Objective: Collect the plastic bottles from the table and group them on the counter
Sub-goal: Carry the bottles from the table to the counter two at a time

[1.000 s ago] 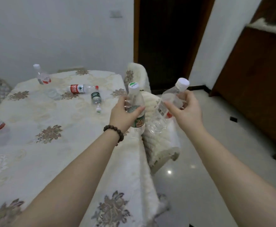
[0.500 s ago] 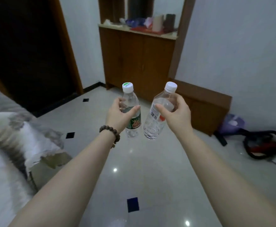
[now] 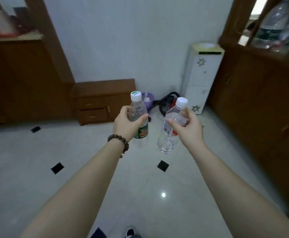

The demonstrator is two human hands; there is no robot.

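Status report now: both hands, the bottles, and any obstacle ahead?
Left hand grips green-label bottle. Right hand grips clear bottle. Both upright, caps on, mid-carry. Floor ahead open.

Green-labelled bottle (image 3: 139, 115) upright; clear red-labelled bottle (image 3: 171, 127) tilted.

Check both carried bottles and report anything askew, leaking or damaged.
Nothing serious. The green-label bottle in the left hand is upright; the red-label bottle in the right hand tilts, cap rightward. Both stay capped, no spill visible.
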